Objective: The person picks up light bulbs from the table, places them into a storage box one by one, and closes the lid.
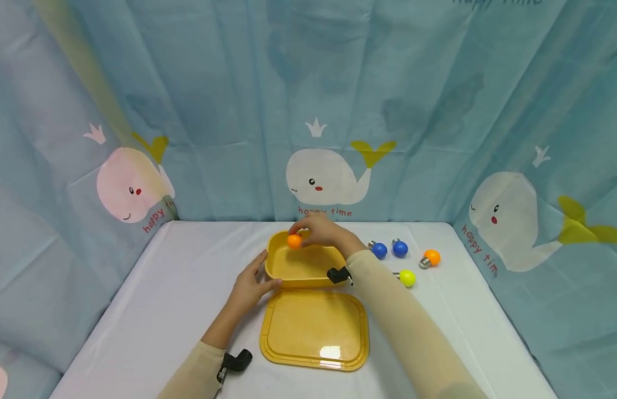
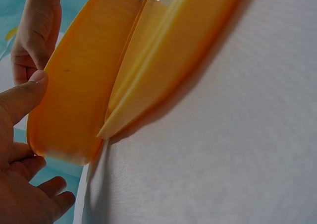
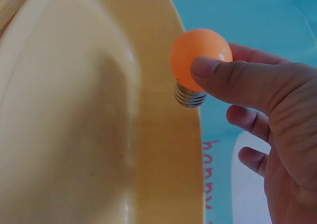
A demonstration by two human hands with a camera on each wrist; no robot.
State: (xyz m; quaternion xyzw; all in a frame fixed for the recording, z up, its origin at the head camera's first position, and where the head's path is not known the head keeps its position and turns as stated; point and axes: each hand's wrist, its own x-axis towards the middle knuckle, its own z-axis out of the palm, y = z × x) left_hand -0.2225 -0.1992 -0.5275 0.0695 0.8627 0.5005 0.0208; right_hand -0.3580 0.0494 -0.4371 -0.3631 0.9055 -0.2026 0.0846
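Note:
In the head view, my right hand (image 1: 320, 230) is above the back left part of a yellow plastic box (image 1: 305, 282). It pinches a small orange light bulb (image 3: 200, 55) between thumb and finger. The bulb's silver screw base (image 3: 189, 95) points down in the right wrist view, beside the box's wall. My left hand (image 1: 250, 285) rests against the box's left end, the thumb (image 2: 29, 92) touching the wall and the other fingers spread around the end. A yellow lid (image 1: 314, 330) lies flat on the table in front of the box.
Right of the box, partly beside my right sleeve, lie two blue bulbs (image 1: 380, 251), another orange bulb (image 1: 432, 257) and a yellow bulb (image 1: 407, 278). All rest on a white-covered table (image 1: 188, 277). A blue whale-print curtain (image 1: 228, 183) encloses the back and sides.

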